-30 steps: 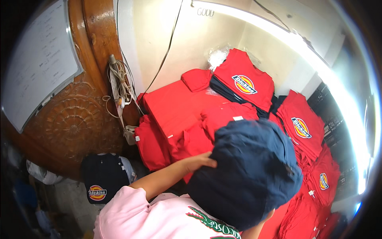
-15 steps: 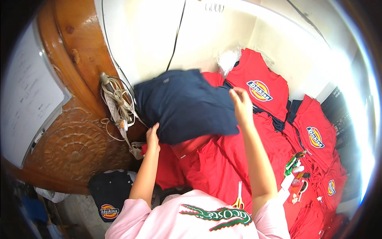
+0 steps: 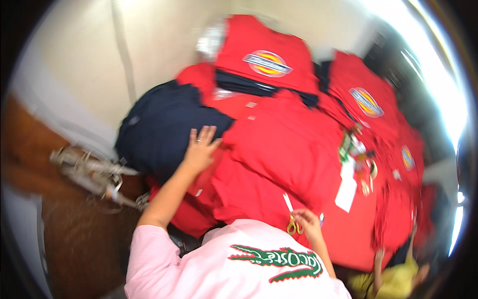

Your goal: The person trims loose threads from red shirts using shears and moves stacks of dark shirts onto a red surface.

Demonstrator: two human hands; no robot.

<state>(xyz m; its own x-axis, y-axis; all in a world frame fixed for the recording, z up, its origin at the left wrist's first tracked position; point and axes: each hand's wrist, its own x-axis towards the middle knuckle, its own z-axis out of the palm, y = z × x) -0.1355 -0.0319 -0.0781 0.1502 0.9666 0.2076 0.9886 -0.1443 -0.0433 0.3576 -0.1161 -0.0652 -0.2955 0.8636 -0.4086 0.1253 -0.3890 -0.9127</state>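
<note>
A dark navy shirt point(image 3: 167, 124) lies at the left of the heap of red shirts. Across its right edge my left hand point(image 3: 200, 149) is spread, fingers apart, pressing on the cloth. A ring shows on one finger. Lower down, close to my body, my right hand point(image 3: 307, 222) is closed with its fingertips at the scissors point(image 3: 293, 226), which have yellow handles and blades directed away from me. Blur hides exactly how the fingers grip the handles. Beneath both hands are spread red shirts point(image 3: 269, 154).
Folded red shirts point(image 3: 269, 40) with printed logos are piled at the back, with another red pile point(image 3: 366, 94) to the right. Small tools and a white card point(image 3: 346, 187) lie right of centre. Bundled cords point(image 3: 92, 172) are at left. A person in yellow point(image 3: 396, 279) is at lower right.
The navy shirt, lifted between both hands before, now lies on the heap. My left hand has opened onto it; my right hand has left it for the scissors. The view has swung right.
</note>
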